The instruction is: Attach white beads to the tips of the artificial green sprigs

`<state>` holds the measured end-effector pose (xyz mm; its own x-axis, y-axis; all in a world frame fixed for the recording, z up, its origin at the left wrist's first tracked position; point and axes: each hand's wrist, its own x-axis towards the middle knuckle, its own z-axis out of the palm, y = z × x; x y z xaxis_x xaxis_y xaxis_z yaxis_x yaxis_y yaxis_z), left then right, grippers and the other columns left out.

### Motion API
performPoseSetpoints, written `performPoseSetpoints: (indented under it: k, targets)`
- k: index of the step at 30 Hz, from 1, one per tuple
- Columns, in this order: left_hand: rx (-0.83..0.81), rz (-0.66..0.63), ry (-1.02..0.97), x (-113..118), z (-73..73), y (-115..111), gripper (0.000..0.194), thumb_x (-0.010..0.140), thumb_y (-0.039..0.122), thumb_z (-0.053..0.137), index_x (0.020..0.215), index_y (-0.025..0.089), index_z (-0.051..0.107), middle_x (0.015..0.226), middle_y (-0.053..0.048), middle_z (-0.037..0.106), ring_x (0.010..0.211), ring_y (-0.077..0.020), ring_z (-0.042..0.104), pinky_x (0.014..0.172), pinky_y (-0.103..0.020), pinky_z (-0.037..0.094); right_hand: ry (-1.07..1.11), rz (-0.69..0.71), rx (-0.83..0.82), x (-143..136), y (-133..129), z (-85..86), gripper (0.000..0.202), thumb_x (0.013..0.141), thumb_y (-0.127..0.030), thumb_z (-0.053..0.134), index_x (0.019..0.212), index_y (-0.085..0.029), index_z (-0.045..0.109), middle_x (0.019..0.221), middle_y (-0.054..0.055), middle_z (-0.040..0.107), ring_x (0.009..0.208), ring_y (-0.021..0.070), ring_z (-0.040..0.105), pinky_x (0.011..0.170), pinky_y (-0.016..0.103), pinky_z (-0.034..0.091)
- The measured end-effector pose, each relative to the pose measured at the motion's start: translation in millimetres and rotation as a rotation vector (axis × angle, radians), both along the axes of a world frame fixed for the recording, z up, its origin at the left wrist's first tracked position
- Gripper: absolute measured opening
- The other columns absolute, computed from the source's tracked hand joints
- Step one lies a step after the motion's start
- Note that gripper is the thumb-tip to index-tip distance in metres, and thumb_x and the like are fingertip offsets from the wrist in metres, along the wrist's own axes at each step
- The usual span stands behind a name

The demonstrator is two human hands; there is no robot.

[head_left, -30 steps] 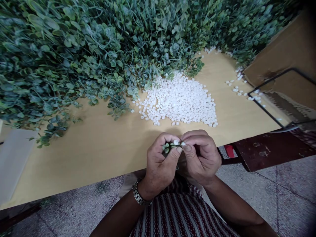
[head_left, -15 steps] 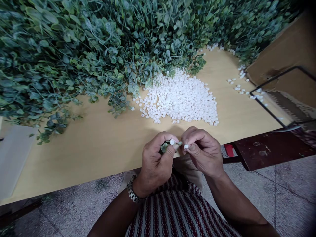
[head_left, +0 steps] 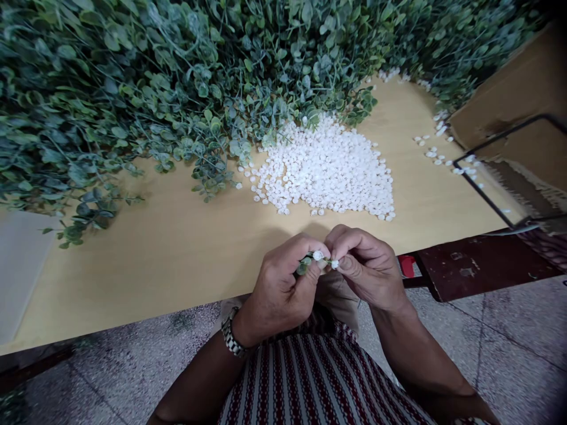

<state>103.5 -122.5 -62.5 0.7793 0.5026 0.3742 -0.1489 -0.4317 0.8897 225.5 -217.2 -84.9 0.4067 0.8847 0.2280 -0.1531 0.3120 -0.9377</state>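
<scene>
My left hand is closed around an artificial leaf sprig with round green leaves. One small white piece, like a tiny flower, sits on the sprig between thumb and forefinger. My right hand pinches a second small white flower piece at the sprig's right tip. Both hands are close together over the table's front edge, fingertips nearly touching. Beyond them lies a heap of similar white pieces. The stem inside my left fist is hidden.
A thick mass of artificial greenery covers the back of the wooden table. At right stand a torn cardboard box and a black wire frame, with loose white pieces nearby. A whitish sheet lies at far left; a dark red bench is below.
My left hand has moved a little right, toward my right hand. The sprig's tip now meets the white piece in my right fingers; before, a small gap lay between them.
</scene>
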Motion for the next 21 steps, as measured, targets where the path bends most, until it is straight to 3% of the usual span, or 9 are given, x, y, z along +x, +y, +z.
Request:
performPoseSetpoints:
  k: [15,21]
  targets:
    - [0.116,0.005,0.005,-3.2,1.1,2.3,0.009,0.083,0.008,0.049,0.082,0.016,0.055,0.071,-0.001,0.058,0.065,-0.0107,0.053,0.059,-0.023,0.044,-0.116,-0.006,-0.04,0.5,-2.5,-0.5,0.005,0.083,-0.017,0.06,0.081,-0.019,0.064,0.072,0.0,0.053,0.067,0.0106,0.048,0.062,0.024,0.039]
    - [0.094,0.007,0.002,-3.0,-1.4,1.5,0.01,0.081,0.007,0.049,0.079,0.015,0.055,0.069,-0.001,0.057,0.063,-0.0108,0.052,0.058,-0.023,0.043,-0.112,-0.017,-0.073,-1.3,-2.8,1.1,0.002,0.081,-0.019,0.062,0.079,-0.019,0.063,0.071,0.0,0.055,0.066,0.0108,0.05,0.061,0.025,0.04]
